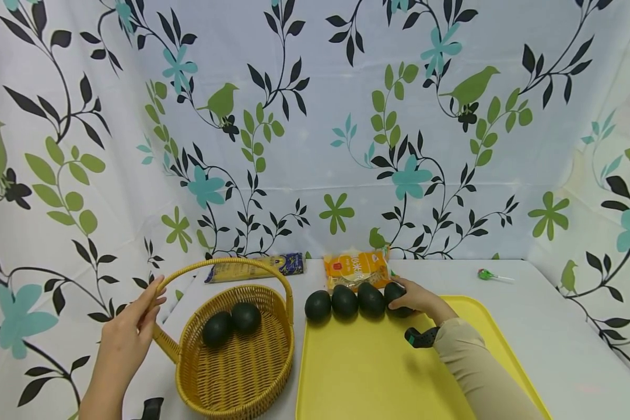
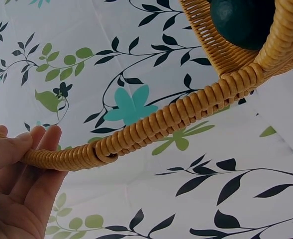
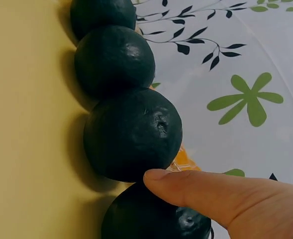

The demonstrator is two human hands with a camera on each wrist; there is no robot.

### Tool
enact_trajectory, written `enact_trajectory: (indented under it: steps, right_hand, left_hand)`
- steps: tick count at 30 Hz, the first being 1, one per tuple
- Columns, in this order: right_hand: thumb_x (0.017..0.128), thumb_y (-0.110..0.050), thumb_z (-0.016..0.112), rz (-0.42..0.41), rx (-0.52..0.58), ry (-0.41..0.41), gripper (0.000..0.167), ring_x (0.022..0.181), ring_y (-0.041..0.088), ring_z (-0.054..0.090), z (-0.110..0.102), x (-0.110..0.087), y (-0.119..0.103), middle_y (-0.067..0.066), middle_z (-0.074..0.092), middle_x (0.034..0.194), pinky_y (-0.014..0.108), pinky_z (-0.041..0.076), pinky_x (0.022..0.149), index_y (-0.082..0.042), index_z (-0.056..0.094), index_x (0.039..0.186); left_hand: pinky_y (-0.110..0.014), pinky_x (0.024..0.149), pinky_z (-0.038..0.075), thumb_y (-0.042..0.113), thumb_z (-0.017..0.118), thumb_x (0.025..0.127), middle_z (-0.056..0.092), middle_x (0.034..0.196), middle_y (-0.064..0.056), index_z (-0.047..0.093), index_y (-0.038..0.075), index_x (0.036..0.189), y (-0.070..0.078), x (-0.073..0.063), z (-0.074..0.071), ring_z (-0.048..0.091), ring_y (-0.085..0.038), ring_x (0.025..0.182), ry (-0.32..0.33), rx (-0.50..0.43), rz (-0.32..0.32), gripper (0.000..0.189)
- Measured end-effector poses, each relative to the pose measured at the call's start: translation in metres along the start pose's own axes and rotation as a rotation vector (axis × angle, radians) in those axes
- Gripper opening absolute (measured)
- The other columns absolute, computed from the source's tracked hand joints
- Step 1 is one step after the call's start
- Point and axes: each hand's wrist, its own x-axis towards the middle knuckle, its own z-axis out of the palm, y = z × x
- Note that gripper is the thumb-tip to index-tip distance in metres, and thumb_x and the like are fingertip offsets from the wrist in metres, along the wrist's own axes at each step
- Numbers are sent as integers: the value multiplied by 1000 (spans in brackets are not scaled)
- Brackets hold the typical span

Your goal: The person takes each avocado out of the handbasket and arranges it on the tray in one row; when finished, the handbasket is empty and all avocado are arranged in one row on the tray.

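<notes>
My left hand [image 1: 128, 333] holds the handle of a tan wicker basket [image 1: 241, 370], thumb and fingers around the handle [image 2: 171, 117] in the left wrist view. The basket tilts, and two dark green avocados [image 1: 246, 317] lie inside it. Several more avocados stand in a row along the far edge of a yellow tray [image 1: 354, 373]. At the right end of that row, my right hand [image 1: 419, 298] grips the last avocado [image 3: 146, 216]. Its thumb lies on top of the fruit in the right wrist view; the other fingers are mostly hidden there. A neighbouring avocado [image 3: 131, 134] is right beside it.
Behind the row lies an orange food packet [image 1: 357, 267]. A yellow and blue packet [image 1: 257, 268] sits behind the basket. A green-topped lollipop [image 1: 485, 274] is on the white table [image 1: 556, 344] at right. A patterned curtain [image 1: 315, 128] hangs behind and at the sides.
</notes>
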Motion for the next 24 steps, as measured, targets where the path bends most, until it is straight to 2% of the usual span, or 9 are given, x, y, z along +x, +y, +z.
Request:
enact_trajectory:
  steps: [7, 14, 19, 24]
  right_hand:
    - [82, -19, 69, -21, -34, 33, 84, 118, 48, 49, -4, -4, -1, 36, 28, 143, 57, 53, 82, -5, 20, 149]
    - [86, -21, 65, -66, -83, 55, 80, 129, 54, 35, -14, -11, -9, 39, 26, 144, 60, 48, 91, -2, 20, 149]
    - [86, -25, 65, -117, -150, 135, 78, 130, 53, 33, -18, -20, -24, 36, 30, 144, 61, 41, 99, -1, 24, 148]
    - [87, -28, 65, -195, -151, 201, 76, 131, 52, 33, -20, -31, -55, 33, 32, 145, 62, 39, 101, -5, 26, 149]
  left_hand:
    - [-2, 57, 42, -13, 67, 76, 73, 94, -16, 51, 24, 137, -1, 0, 0, 66, -26, 71, 1, -2, 7, 73]
    - [-2, 58, 43, -13, 67, 76, 73, 93, -15, 52, 23, 137, 0, 0, 0, 67, -25, 71, 8, 0, 16, 72]
    - [-2, 58, 43, -14, 67, 76, 73, 93, -16, 51, 23, 137, -1, 0, 0, 67, -25, 71, 6, -6, 19, 73]
    - [-3, 57, 43, -14, 67, 76, 73, 94, -16, 51, 22, 138, -1, -1, -1, 66, -33, 72, 2, -10, 21, 72]
